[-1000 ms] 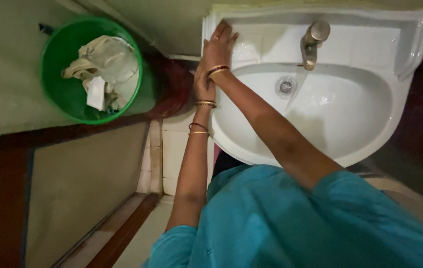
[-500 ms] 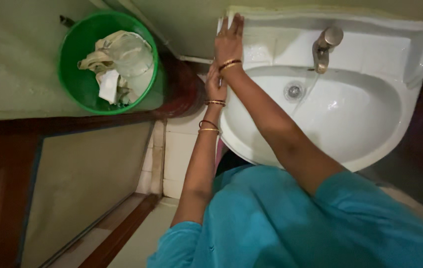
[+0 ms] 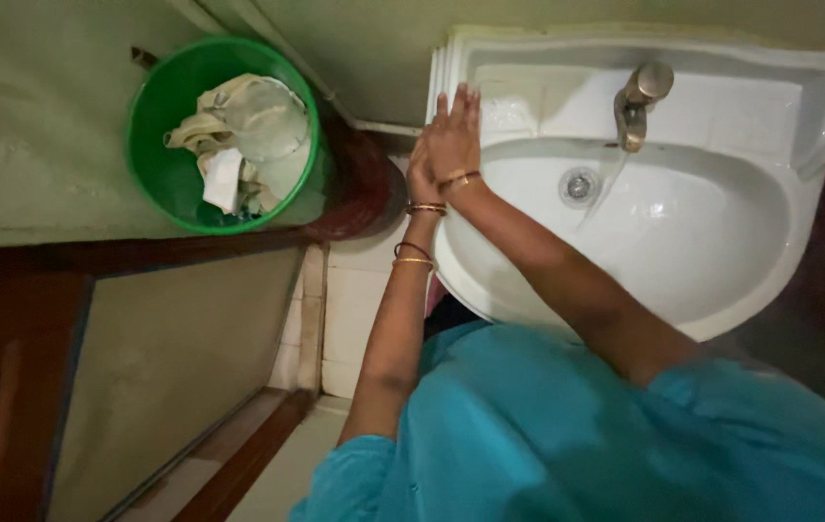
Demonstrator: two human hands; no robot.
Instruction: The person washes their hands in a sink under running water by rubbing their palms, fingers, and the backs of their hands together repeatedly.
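My right hand point(image 3: 455, 135) lies flat with fingers stretched out on the left rim of a white washbasin point(image 3: 722, 261). My left hand point(image 3: 419, 172) is pressed against it from the left, mostly hidden behind the right hand. Both wrists wear thin bangles. Neither hand holds anything that I can see. A metal tap point(image 3: 637, 101) stands at the back of the basin, with the drain point(image 3: 579, 186) below it. A thin stream of water runs from the tap toward the bowl.
A green bin point(image 3: 156, 145) holding crumpled paper and plastic stands on the floor left of the basin. A dark wooden door frame point(image 3: 26, 319) runs along the lower left. My teal garment point(image 3: 567, 435) fills the bottom.
My right hand has slid back from the basin's far left corner toward me along the rim, closing against my left hand. The view has shifted slightly.
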